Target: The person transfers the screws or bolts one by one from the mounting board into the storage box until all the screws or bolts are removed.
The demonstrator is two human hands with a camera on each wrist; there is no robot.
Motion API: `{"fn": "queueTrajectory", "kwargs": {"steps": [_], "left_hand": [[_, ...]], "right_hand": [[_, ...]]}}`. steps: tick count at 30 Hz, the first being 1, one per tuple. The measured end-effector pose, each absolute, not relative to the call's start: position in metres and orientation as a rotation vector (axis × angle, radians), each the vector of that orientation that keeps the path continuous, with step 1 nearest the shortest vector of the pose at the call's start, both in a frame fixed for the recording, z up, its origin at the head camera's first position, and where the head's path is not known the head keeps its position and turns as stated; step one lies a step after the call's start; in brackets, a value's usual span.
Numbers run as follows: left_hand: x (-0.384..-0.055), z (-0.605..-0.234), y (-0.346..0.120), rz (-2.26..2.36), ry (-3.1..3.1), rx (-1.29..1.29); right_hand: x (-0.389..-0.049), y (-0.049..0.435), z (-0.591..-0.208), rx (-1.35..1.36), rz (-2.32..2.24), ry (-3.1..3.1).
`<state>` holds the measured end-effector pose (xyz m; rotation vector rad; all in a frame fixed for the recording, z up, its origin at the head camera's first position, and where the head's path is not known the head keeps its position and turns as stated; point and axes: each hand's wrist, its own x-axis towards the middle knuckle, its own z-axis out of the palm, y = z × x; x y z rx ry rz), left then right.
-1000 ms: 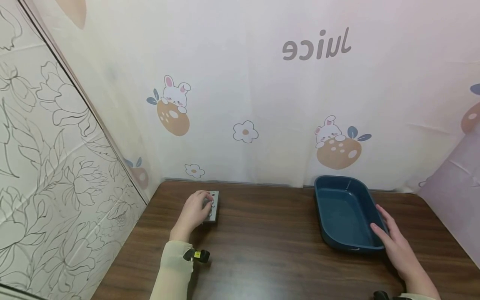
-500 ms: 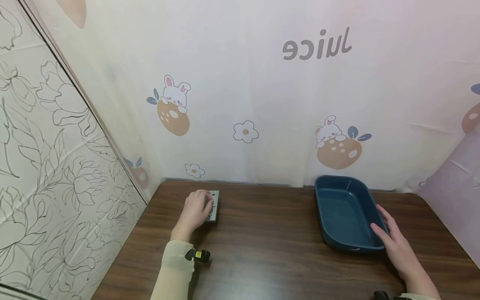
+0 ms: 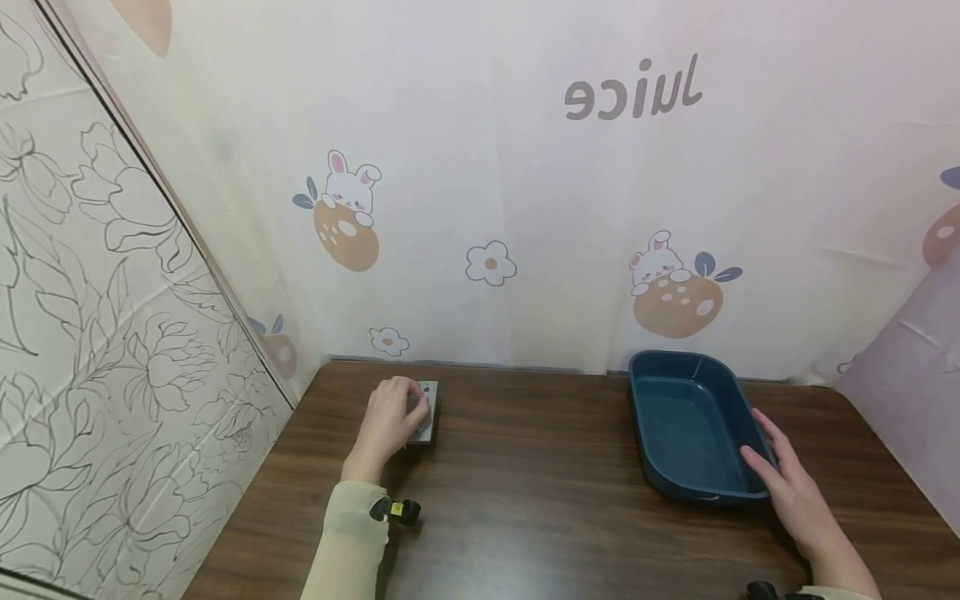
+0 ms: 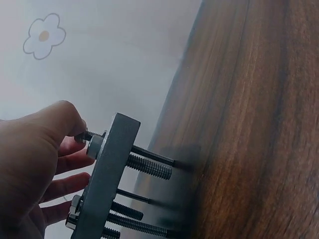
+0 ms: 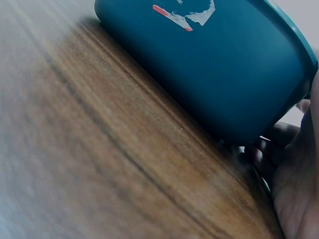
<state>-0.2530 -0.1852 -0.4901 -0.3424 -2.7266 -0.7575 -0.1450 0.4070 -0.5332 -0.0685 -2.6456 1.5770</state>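
My left hand [image 3: 386, 425] is at a small grey metal plate [image 3: 430, 433] near the back left of the table. The left wrist view shows the plate [image 4: 107, 172] edge-on, with several threaded bolt shanks sticking out below it toward the wood. Thumb and forefinger pinch the head of a thin bolt [image 4: 81, 136] that stands proud of the plate's top, beside a thick bolt head [image 4: 94, 147]. The other fingers curl behind it. At the right, my right hand [image 3: 798, 496] holds the rim of a dark blue rectangular tub [image 3: 690, 433], thumb over the edge.
The brown wooden table [image 3: 525, 475] ends at a printed curtain [image 3: 491, 175] behind. A flower-patterned panel [image 3: 135, 375] borders it on the left. A torn label [image 5: 187, 17] clings to the tub's outer wall in the right wrist view.
My left thumb and fingertips shift slightly about the bolt while the plate stays put. The right hand and the tub keep their place.
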Motion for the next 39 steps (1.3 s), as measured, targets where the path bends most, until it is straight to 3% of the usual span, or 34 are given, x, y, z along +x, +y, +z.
{"fn": "queueTrajectory", "kwargs": {"steps": [39], "left_hand": [[-0.248,-0.480,-0.178,-0.915,-2.645,-0.375]], "right_hand": [[-0.145,0.406,-0.533,-0.069,1.573,-2.636]]}}
